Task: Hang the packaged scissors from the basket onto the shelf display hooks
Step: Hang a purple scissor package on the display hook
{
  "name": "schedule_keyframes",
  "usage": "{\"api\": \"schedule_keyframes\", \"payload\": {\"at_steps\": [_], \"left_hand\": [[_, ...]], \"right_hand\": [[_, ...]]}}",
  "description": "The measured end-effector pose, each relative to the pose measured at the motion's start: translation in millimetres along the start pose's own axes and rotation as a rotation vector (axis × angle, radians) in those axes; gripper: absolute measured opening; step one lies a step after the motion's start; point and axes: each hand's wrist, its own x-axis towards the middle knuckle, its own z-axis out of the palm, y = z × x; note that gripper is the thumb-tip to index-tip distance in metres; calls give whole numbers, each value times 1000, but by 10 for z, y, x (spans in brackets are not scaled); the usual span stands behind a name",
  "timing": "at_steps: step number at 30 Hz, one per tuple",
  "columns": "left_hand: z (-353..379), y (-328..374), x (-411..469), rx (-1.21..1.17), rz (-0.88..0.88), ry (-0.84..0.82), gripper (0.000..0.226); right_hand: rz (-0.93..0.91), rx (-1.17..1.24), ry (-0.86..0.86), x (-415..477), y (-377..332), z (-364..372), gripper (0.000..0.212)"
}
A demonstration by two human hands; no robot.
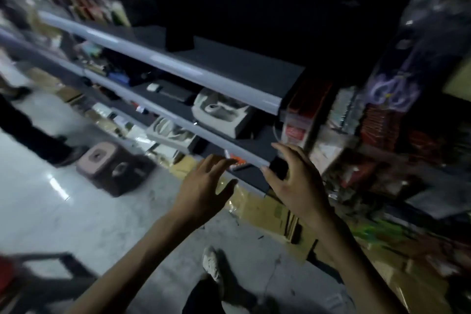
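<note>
Before the shelf edge, left hand and right hand, both spread, empty.

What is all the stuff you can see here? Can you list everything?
Shelves: three, grey, stacked on the left.
Boxes: two, pale, on the lower shelves.
Stool: one, pink and brown, on the floor.
Hanging packets: blurred, purple and red, on the right.
Orange item: one, on the lowest shelf.
Shoe: one, white, bottom middle.
Left hand: open, empty.
Right hand: open, empty, by the shelf end.
</note>
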Motion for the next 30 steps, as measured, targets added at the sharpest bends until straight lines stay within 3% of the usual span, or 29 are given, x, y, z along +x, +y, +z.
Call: {"api": "schedule_keyframes", "payload": {"at_steps": [9, 16, 25, 30], "left_hand": [[-182, -1357, -1365, 175, -446, -48, 49], [-337, -2383, -2630, 172, -837, -138, 58], [-973, -3394, -4039, 123, -1148, 111, 50], [-1379, -3925, -4715, 130, -1337, 172, 50]], "right_hand": [[-131, -112, -427, 221, -580, 1503, 68], [-294, -262, -751, 281, -1639, 2921, 75], [-640, -454, -981, 27, -3316, 4665, 71], [-808, -480, -1016, -183, -3990, 5474, 66]]}}
